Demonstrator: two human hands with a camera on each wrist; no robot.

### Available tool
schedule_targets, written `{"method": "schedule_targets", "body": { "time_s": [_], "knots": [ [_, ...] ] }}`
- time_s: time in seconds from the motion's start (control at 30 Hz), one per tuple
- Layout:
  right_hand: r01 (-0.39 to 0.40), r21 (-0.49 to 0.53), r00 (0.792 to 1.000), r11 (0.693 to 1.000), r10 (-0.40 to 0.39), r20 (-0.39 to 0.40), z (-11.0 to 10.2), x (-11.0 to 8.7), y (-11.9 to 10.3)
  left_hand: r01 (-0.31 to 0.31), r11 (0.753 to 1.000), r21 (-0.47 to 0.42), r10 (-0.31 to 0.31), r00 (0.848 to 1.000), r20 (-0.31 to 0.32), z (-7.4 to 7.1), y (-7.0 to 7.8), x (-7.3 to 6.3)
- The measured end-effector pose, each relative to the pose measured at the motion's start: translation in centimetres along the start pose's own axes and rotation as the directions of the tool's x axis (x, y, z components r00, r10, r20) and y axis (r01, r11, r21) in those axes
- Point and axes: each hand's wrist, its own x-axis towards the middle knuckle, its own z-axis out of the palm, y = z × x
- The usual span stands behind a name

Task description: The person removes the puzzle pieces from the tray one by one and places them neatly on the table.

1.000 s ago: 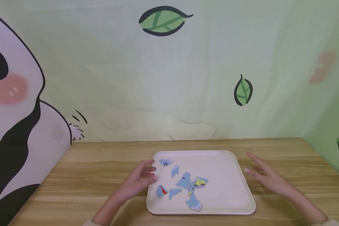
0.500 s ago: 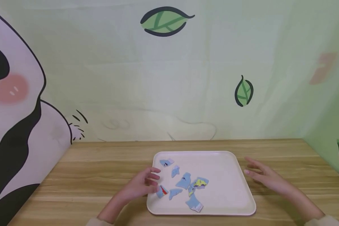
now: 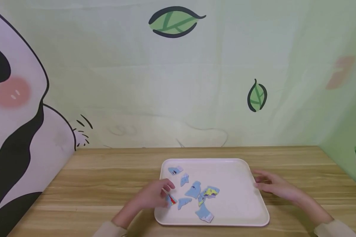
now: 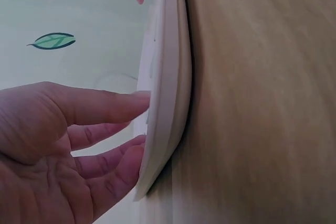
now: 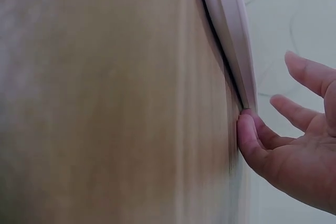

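Note:
A white rectangular tray (image 3: 237, 184) lies on the wooden table, bearing several light-blue jigsaw-like pieces with printed pictures. Over the tray's left side is my left hand (image 3: 155, 194), its thumb and fingers apart around a piece with a red mark (image 3: 172, 199), which they partly hide. In the left wrist view a gap shows between thumb and fingers; whether a fingertip touches the piece is hidden. My right hand (image 3: 277, 187) is at the tray's right rim, fingers loosely spread. Its lower fingertips (image 5: 247, 127) touch the tray's edge near the tabletop in the right wrist view.
A piece with a yellow figure (image 3: 211, 191) overlaps or adjoins another near the tray's middle. One piece (image 3: 204, 214) lies by the front rim, another (image 3: 175, 171) at the back left corner. A printed cloth wall (image 3: 178, 92) stands behind the table (image 3: 115, 171).
My left hand has moved right and toward me, from the tray's left rim to over the red-marked piece. My right hand has come left and down to the tray's right rim.

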Motion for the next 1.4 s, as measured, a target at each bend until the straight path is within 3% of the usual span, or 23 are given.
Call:
{"method": "schedule_targets", "body": {
  "time_s": [0.2,0.63,0.97,1.4],
  "knots": [
    [0.043,-0.024,0.998,0.999,-0.042,0.036,-0.1,0.3,0.4,0.024,0.991,0.135,-0.026,1.000,0.011,0.2,0.8,0.3],
    [0.082,-0.004,0.994,0.997,-0.082,0.078,-0.3,0.8,0.9,-0.012,0.970,0.242,0.005,1.000,0.030,0.1,0.9,0.6],
    [0.146,-0.051,0.981,0.988,-0.138,0.134,-0.6,1.0,1.3,-0.083,0.970,0.229,0.078,0.997,0.028,0.3,0.6,0.1],
    [0.147,-0.049,0.979,0.988,-0.138,0.149,-0.6,1.0,1.1,-0.056,0.992,0.114,0.049,0.997,0.062,0.2,0.2,-0.1]
  ]
}}
